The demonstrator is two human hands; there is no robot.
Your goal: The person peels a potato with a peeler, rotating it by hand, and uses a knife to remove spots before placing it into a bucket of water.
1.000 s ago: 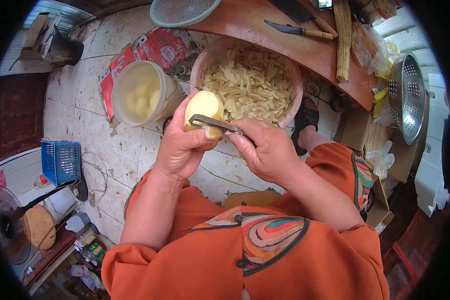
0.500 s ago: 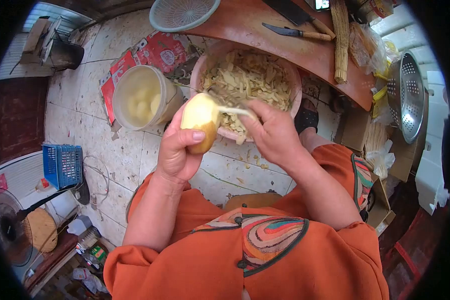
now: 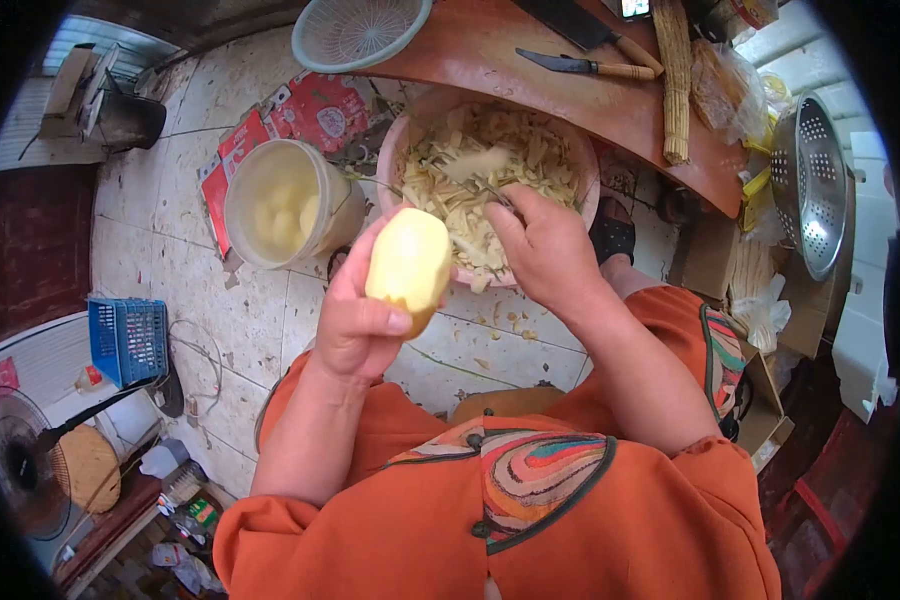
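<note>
My left hand point(image 3: 355, 310) is wrapped round a potato point(image 3: 410, 262), mostly peeled and pale yellow, with brown skin left at its lower end. My right hand point(image 3: 550, 245) grips a peeler point(image 3: 506, 200), of which only a thin metal part shows past the fingers. The peeler is apart from the potato, over a pink basin point(image 3: 390, 150) heaped with peelings point(image 3: 540, 160). A pale strip of peel point(image 3: 485, 160), blurred by motion, is in the air above the heap. Left of the basin, a clear plastic bucket point(image 3: 345, 205) holds several peeled potatoes point(image 3: 288, 215) in liquid.
Behind the basin stands a reddish-brown table point(image 3: 460, 45) with a pale blue strainer basket point(image 3: 360, 30), a cleaver point(image 3: 570, 22), a curved knife point(image 3: 560, 62) and a straw whisk point(image 3: 676, 90). A metal colander point(image 3: 815, 190) is at right, a blue crate point(image 3: 128, 340) at left.
My right hand has drawn the peeler away from the potato, and a peel strip has come off over the basin. The left hand has lowered slightly, with more bare potato facing up.
</note>
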